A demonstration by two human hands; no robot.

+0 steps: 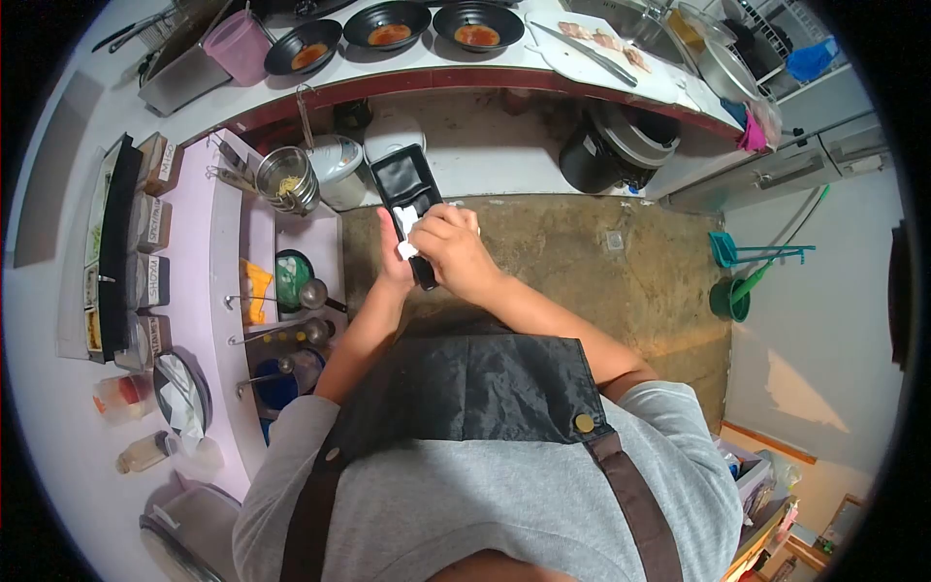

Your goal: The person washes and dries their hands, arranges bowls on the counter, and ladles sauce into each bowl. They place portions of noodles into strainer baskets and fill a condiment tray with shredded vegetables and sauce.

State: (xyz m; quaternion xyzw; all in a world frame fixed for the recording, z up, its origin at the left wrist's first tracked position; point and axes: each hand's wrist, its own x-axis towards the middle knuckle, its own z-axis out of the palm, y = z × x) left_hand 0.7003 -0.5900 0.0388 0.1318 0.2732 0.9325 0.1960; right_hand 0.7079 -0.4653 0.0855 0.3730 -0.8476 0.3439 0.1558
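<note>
Worked in a narrow kitchen, above a mottled brown floor [543,291], facing a white counter [388,66]. Held a black tray [403,177] in front of the dark apron [465,388], below the counter's edge in view. Kept its long axis mostly fore-and-aft: far end pointed at the counter and angled a little left, near end towards the apron. Had left hand [392,256] along its left side; couldn't tell whether those fingers were closed, partly hidden by tray and paper. Had right hand [454,250] over the near half, fingers together, curled and clamped on crumpled white paper [407,219], tips partly hidden. Saw that paper lying against the tray, between both hands. On the counter, counted three black bowls [505,19] in a row, each with reddish-brown sauce [477,35]. Right of those, saw a white cutting board [553,60] with a knife [585,53] and meat slices [609,41]. Left of the bowls, noted a pink bucket [236,50], contents unclear. Lower left, spotted a metal strainer [291,159] holding yellowish bits [288,184], near a pale lidded pot [335,153]. Far right, found a green bucket [727,303] with a green-handled tool [749,283] in it.
</note>
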